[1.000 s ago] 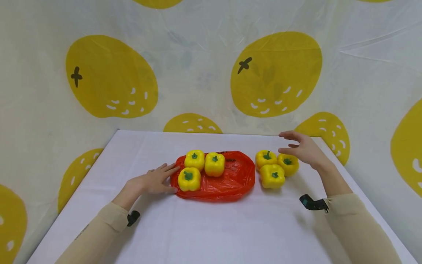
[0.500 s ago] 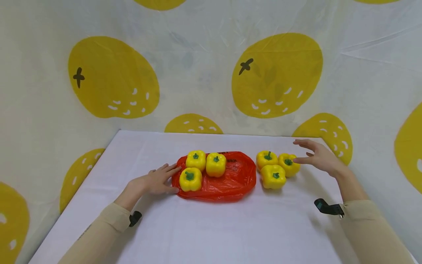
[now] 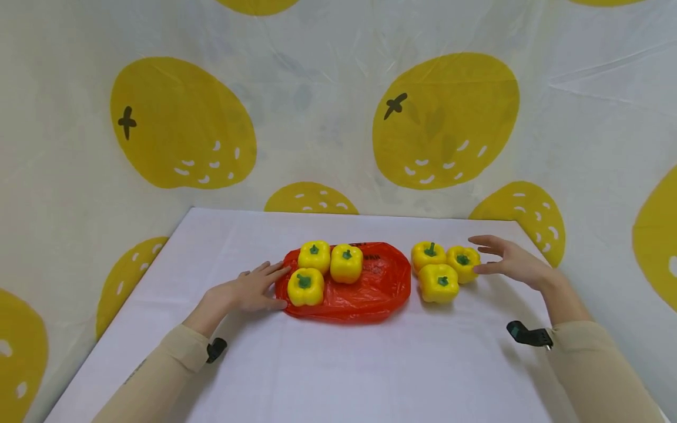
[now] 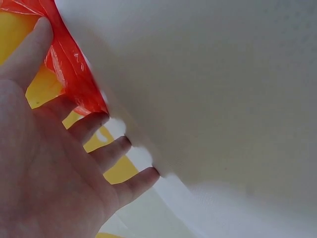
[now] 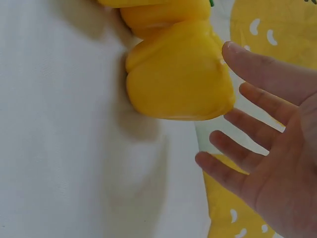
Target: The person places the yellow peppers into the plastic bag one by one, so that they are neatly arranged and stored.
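Observation:
A red plastic bag (image 3: pixel 370 299) lies flat on the table, bearing a group of yellow bell peppers: a front one (image 3: pixel 305 288), a back one (image 3: pixel 314 257) and one to their right (image 3: pixel 346 264). My left hand (image 3: pixel 254 289) rests with spread fingers on the bag's left edge; the left wrist view shows its fingertips (image 4: pixel 101 118) at the red plastic (image 4: pixel 74 74). Right of the bag, three more yellow bell peppers cluster: front (image 3: pixel 438 283), back left (image 3: pixel 427 256) and right (image 3: pixel 463 263). Beside the right pepper, my right hand (image 3: pixel 515 262) hovers with its fingers loosely extended, holding nothing.
A white cloth covers the table (image 3: pixel 338 370). Behind it and at the sides hangs a pale curtain (image 3: pixel 312 117) printed with large yellow fruit. Dark straps sit at both wrists, the right one's mount (image 3: pixel 529 335) jutting inward.
My right hand has moved from above the right-hand pepper group out to the right, then lowered slightly beside the right pepper. The left hand stays on the bag's edge.

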A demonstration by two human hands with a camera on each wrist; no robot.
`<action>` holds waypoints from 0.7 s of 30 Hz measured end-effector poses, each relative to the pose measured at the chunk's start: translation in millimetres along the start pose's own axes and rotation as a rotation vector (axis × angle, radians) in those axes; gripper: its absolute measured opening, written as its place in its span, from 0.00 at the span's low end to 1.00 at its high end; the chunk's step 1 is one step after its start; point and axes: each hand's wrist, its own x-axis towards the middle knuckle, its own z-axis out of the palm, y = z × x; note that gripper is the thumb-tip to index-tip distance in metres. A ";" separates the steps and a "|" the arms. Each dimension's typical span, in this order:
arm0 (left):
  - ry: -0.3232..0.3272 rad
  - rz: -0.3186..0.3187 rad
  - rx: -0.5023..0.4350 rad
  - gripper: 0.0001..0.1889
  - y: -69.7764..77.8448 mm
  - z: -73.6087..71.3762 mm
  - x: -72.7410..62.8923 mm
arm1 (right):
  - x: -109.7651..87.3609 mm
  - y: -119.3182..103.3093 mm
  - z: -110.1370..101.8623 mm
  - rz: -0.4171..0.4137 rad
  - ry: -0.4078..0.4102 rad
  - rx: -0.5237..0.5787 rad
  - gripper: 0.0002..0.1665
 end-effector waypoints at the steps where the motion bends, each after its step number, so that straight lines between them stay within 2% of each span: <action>1: -0.002 0.001 -0.003 0.48 0.0 -0.5 0.1 | 0.1 1.2 0.8 -0.006 -0.008 0.000 0.45; 14: -0.015 -0.002 -0.007 0.48 0.3 0.9 1.0 | 7.7 6.0 12.3 -0.006 -0.036 0.004 0.47; 21: -0.012 -0.005 -0.003 0.48 1.3 -1.2 -0.4 | 7.6 3.2 14.4 0.000 -0.023 -0.011 0.44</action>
